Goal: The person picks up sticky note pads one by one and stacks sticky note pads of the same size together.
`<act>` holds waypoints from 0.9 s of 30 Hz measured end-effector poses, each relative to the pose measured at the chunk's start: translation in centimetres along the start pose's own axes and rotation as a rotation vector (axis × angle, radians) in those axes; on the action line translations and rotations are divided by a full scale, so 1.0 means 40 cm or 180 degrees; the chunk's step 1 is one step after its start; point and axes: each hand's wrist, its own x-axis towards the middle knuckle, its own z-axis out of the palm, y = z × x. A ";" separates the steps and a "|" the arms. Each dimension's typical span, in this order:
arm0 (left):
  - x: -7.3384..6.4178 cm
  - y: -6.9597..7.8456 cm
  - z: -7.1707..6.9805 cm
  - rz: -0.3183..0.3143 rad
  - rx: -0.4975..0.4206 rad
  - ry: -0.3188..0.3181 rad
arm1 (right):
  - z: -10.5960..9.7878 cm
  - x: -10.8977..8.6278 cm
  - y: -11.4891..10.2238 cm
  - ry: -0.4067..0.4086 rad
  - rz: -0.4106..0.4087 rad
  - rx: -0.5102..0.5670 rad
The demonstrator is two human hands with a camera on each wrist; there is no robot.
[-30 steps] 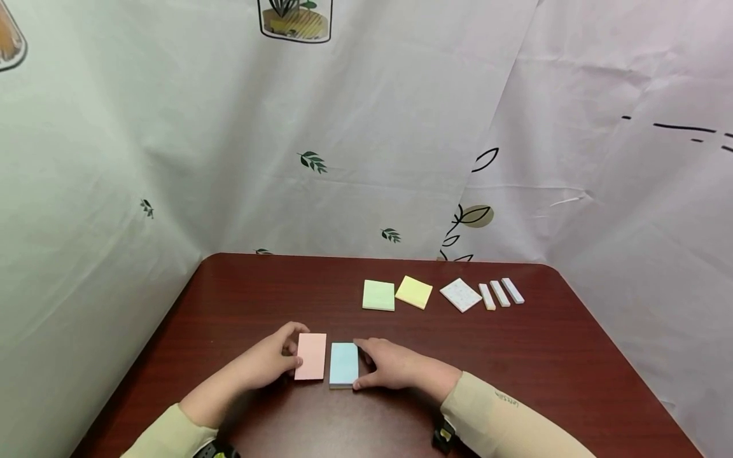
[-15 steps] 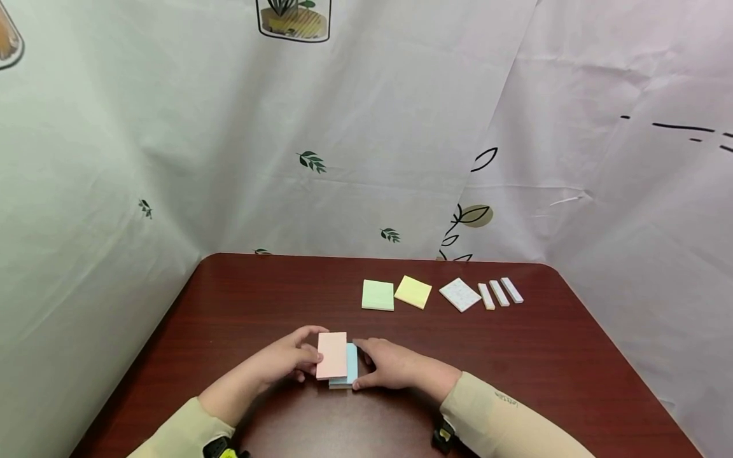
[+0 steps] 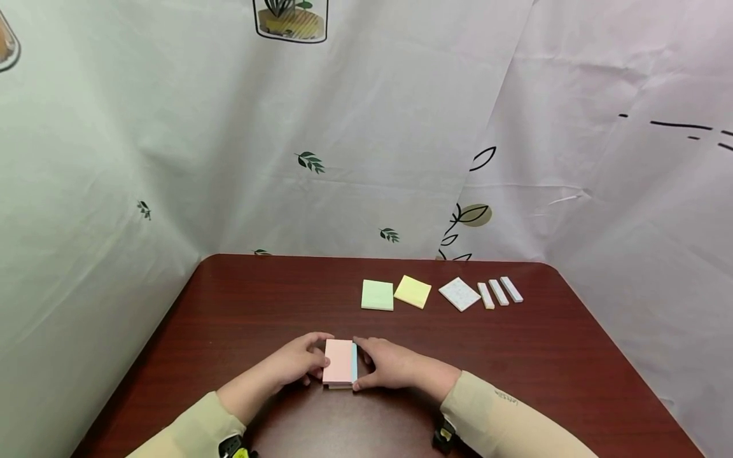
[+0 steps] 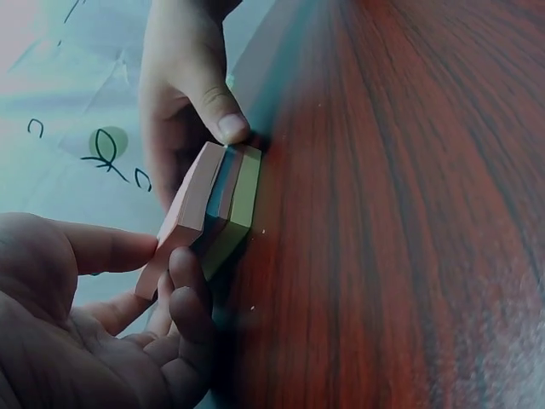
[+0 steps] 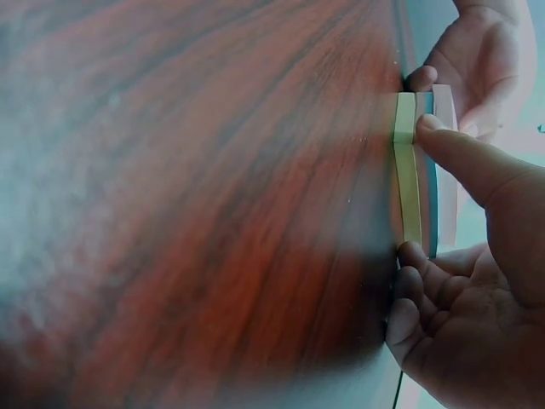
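A pink sticky note pad [image 3: 338,361] lies over a blue sticky note pad [image 3: 354,364], whose right strip shows past it. Below the blue one, the left wrist view shows a thin brownish-pink layer and a yellow-green pad [image 4: 246,187] at the bottom. My left hand [image 3: 294,361] pinches the pink pad along its left side, between thumb and fingers. At the stack's right side, my right hand [image 3: 392,364] holds the lower pads, thumb at the near corner and fingers at the far corner.
Farther back on the dark red table [image 3: 258,292] lie a green pad [image 3: 377,295], a yellow pad [image 3: 413,292] and a white patterned pad [image 3: 460,294]. Several narrow white blocks [image 3: 499,292] stand in a row to their right. Printed white cloth [image 3: 366,127] hangs behind.
My left hand has carried the pink pad rightward from beside the blue pad and down onto it, covering most of it. The right hand has stayed in place at the stack.
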 end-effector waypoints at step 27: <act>0.013 0.009 0.027 -0.0039 0.0075 0.0215 | 0.002 -0.004 0.010 0.0081 -0.0049 0.0033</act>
